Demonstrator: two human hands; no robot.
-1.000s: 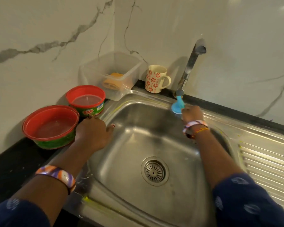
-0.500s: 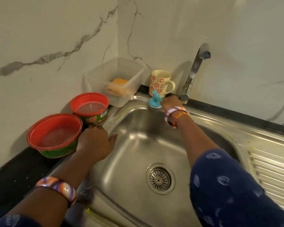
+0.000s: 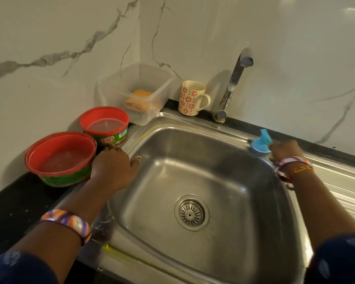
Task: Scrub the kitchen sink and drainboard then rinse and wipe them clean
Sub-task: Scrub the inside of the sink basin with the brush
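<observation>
Right hand [image 3: 285, 149] curls its fingers round a small blue plastic scrubber [image 3: 259, 143]; the grasp itself is partly hidden behind the knuckles. Scrubber head sits on the back rim of the stainless steel sink [image 3: 193, 171], at the right rear corner, just beside where the ribbed steel drainboard [image 3: 340, 181] begins. Judgement: scrubbing step in hand, working along the rim; basin and drainboard probably still to do, since yellowish streaks show on the left and near rims.

Left hand [image 3: 113, 167] lies flat, fingers relaxed, gripping nothing; it presses on the left rim, thumb hanging over the basin edge. Likely a brace, so the body can lean toward the far corner.

Round metal drain strainer [image 3: 191, 212] sits at the basin floor, no standing water seen. Chrome tap [image 3: 233, 83] rises behind the sink, not running.

On the black counter to the left: two red-rimmed green tubs [image 3: 59, 158], a clear plastic box holding an orange sponge [image 3: 138, 99], and a cream mug with red flowers [image 3: 192, 98]. All stand off the steel, so they do not obstruct the scrub.
</observation>
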